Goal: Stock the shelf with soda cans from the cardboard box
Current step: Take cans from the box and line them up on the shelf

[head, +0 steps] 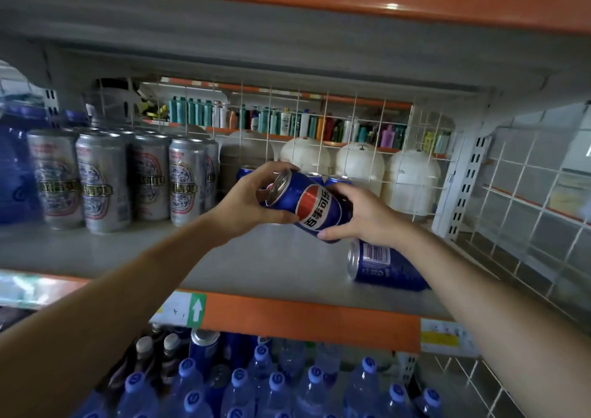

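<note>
A blue soda can (311,204) with a red and white logo is held tilted above the grey shelf (224,257), its top pointing left. My left hand (252,203) grips its top end and my right hand (361,214) grips its bottom end. A second blue can (380,265) lies on its side on the shelf, partly under my right forearm. Further blue cans (337,180) stand upright behind my hands, mostly hidden. The cardboard box is not in view.
Silver beer cans (102,180) stand in rows at the shelf's left, with a blue jug (16,174) beside them. A white wire grid (319,123) backs the shelf. The orange shelf edge (303,318) runs below; water bottles (271,392) fill the lower shelf.
</note>
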